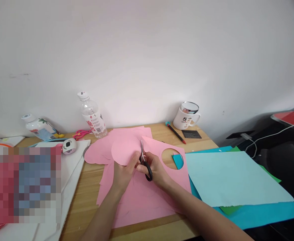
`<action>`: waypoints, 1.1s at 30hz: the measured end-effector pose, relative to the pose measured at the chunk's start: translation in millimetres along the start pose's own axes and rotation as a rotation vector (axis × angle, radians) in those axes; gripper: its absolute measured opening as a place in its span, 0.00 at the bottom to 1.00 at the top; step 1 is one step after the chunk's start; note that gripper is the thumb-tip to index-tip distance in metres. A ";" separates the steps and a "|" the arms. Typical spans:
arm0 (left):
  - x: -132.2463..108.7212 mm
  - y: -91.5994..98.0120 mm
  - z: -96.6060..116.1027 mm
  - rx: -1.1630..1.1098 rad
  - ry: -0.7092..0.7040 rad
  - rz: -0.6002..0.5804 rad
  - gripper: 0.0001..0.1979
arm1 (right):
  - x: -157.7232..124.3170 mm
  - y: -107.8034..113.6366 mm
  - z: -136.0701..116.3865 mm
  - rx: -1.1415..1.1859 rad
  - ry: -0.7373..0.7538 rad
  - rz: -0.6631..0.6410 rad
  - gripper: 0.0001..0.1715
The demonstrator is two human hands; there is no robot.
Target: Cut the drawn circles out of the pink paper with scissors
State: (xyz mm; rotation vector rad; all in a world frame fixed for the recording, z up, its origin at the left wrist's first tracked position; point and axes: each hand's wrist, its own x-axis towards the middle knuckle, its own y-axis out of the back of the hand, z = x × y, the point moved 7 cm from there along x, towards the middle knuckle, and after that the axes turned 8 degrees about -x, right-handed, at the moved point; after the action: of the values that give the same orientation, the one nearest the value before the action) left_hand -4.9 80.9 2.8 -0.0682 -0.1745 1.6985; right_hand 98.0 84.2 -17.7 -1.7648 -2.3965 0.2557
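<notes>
Pink paper disc pinched in left hand; right hand curled round black-handled scissors beside disc.

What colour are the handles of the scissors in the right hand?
The scissor handles are black, seen best in the head view.

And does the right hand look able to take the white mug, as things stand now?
Probably not straight away: the right hand is occupied with the scissors at the pink paper. Otherwise, the way looks free: only low things such as the dark pen or pencil seem to lie before the white mug.
</notes>
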 end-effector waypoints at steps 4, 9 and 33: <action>0.7 -0.4 -1.1 -0.027 0.003 -0.003 0.10 | -0.3 0.8 1.2 0.004 0.006 -0.010 0.26; 0.4 -0.1 0.7 -0.005 0.015 -0.002 0.11 | -0.9 1.0 3.4 0.002 0.027 -0.038 0.22; 0.7 -2.5 7.0 -0.034 0.053 -0.009 0.16 | -3.3 1.2 1.6 -0.101 0.000 -0.034 0.14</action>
State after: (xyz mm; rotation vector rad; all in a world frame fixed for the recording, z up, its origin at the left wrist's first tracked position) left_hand -3.6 81.4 10.1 -0.1370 -0.1638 1.6829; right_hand 99.8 81.3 -19.6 -1.7632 -2.4776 0.1333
